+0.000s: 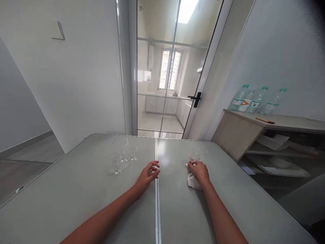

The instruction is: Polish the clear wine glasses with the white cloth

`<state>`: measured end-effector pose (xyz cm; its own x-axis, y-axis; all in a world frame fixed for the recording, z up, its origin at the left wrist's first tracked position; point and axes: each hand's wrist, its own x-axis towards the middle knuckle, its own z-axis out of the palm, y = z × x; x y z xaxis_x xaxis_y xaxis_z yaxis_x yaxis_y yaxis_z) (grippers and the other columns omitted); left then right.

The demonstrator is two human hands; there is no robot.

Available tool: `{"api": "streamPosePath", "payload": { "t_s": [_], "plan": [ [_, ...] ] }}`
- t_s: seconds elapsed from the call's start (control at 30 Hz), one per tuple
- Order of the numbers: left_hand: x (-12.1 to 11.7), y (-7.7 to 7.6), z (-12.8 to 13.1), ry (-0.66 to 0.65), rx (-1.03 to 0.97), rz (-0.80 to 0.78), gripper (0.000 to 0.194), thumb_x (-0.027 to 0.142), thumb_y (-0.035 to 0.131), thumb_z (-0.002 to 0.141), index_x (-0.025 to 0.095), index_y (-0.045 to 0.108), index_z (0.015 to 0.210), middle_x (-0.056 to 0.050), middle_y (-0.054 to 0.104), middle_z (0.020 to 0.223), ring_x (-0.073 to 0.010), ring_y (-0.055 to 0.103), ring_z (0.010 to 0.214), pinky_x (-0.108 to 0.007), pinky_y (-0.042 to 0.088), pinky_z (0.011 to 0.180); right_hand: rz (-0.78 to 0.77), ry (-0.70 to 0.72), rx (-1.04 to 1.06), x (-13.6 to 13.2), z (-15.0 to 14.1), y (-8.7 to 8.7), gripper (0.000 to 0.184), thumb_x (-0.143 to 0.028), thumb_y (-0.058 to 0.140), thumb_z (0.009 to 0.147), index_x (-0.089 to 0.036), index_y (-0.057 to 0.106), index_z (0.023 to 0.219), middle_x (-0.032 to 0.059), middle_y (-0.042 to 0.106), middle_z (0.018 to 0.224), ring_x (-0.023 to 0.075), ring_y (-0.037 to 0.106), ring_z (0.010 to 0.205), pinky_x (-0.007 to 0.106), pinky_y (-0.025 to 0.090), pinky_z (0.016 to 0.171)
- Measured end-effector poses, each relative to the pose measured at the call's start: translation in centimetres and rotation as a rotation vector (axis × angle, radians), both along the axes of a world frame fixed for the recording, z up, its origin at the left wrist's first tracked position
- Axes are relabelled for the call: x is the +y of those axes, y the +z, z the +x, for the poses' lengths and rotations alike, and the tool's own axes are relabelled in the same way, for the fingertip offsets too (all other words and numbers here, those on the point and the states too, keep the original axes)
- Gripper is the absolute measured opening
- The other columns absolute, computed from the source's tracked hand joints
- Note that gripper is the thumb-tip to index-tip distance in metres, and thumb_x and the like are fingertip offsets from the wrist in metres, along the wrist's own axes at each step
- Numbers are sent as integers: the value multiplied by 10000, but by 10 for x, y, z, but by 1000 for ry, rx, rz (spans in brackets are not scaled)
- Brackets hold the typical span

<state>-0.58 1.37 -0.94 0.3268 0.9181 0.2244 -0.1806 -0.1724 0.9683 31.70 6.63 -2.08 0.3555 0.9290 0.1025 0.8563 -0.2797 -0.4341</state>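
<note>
- From here I see the right hand [200,173] with fingers closed around the low part of a clear glass [195,154], over the table's right half
- A white cloth [193,182] hangs just under that same hand
- The left hand [148,173] is half open, fingers loosely curled around nothing, by the table's [101,210] middle seam
- Three stemmed glasses [115,159] stand upright together farther left

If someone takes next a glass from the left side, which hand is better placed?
Probably the left hand: it looks empty and is nearer those glasses. The right hand is farther away, at the cloth.
</note>
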Motion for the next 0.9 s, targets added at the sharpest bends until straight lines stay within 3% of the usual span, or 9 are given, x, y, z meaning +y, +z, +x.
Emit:
{"api": "streamPosePath", "payload": {
  "t_s": [0.33,0.53,0.9],
  "plan": [
    [-2,0,1,-14,-2,6,328,496,673,900,220,627,1072,-120,459,1429,-191,568,973,-328,526,795,-8,-29,-30,4,0,-3,361,-471,582,913,-229,785,1087,127,775,1082,278,714,1017,299,491,800],
    [-2,-2,2,-18,-7,-7,339,499,682,892,220,623,1075,-119,465,1423,-185,564,959,-311,516,796,9,-48,-42,5,1,-1,420,-447,583,918,-218,702,1250,121,760,1142,267,711,1038,294,484,814],
    [1,-7,2,-37,-32,0,377,528,714,856,219,634,1057,-117,497,1373,-187,567,945,-317,518,772,14,-69,-60,5,1,-3,444,-455,564,924,-201,699,1262,134,751,1167,286,693,1100,311,484,863]
  ]
}}
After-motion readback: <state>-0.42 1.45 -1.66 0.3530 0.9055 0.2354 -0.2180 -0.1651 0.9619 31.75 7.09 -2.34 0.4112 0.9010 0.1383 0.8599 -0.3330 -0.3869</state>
